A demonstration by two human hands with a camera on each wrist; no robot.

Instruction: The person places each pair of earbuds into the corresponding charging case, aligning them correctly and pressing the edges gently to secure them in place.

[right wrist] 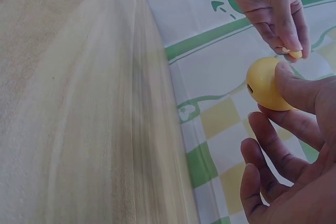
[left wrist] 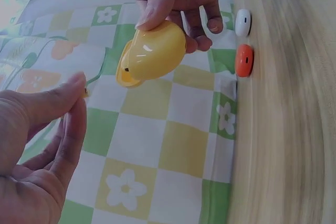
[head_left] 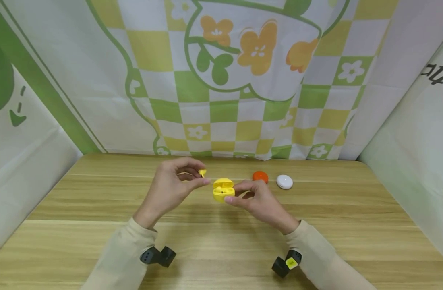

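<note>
My right hand point(head_left: 259, 200) holds a round yellow earbud case point(head_left: 223, 196) above the table, thumb on its front and fingers behind. The lid point(head_left: 223, 183) is raised, and a yellow earbud point(head_left: 219, 189) shows inside the case. Just left of it, my left hand point(head_left: 170, 186) pinches another yellow earbud point(head_left: 202, 172) between thumb and fingertips. In the left wrist view the left fingers mostly hide that earbud, while the yellow case point(left wrist: 157, 51) appears from its rounded underside. The right wrist view shows a dark port slot on the case point(right wrist: 262, 85).
Behind the right hand, a round orange case point(head_left: 260, 177) and a round white case point(head_left: 284, 181) lie on the wooden table point(head_left: 207, 241). A checked, flower-printed cloth point(head_left: 225, 110) hangs along the table's back edge. Dark devices are worn on both sleeves.
</note>
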